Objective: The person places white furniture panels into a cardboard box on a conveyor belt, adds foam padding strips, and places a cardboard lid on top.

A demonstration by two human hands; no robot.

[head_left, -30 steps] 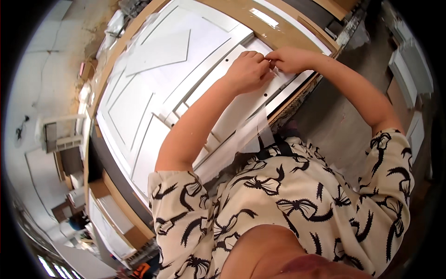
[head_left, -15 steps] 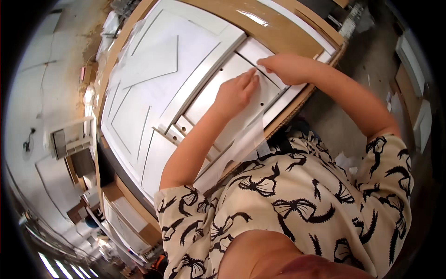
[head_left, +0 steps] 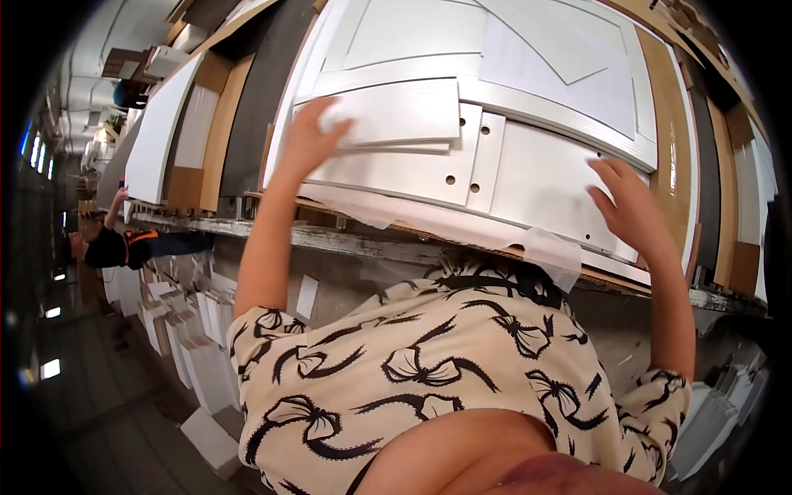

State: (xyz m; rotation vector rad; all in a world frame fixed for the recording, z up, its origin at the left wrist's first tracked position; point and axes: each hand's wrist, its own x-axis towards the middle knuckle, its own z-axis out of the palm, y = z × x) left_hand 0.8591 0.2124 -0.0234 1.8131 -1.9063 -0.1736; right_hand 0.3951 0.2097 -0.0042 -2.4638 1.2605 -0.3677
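Fingers [head_left: 609, 171] were open on left hand [head_left: 310, 142] and right hand [head_left: 629, 200]; from where I stood, one careless left bump could've skewed that loose-looking top white board [head_left: 404, 112]

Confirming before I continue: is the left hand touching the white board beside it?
Cannot tell: in the head view, the blurred left hand overlaps one end of the white board, showing neither contact nor gap.

One left hand [head_left: 312, 140] and one right hand [head_left: 631, 202] are counted. At least six round holes [head_left: 450, 180] are seen in white panels [head_left: 540, 177]; one pointed board [head_left: 573, 41] is seen far off, one co-worker [head_left: 111, 250] at left.
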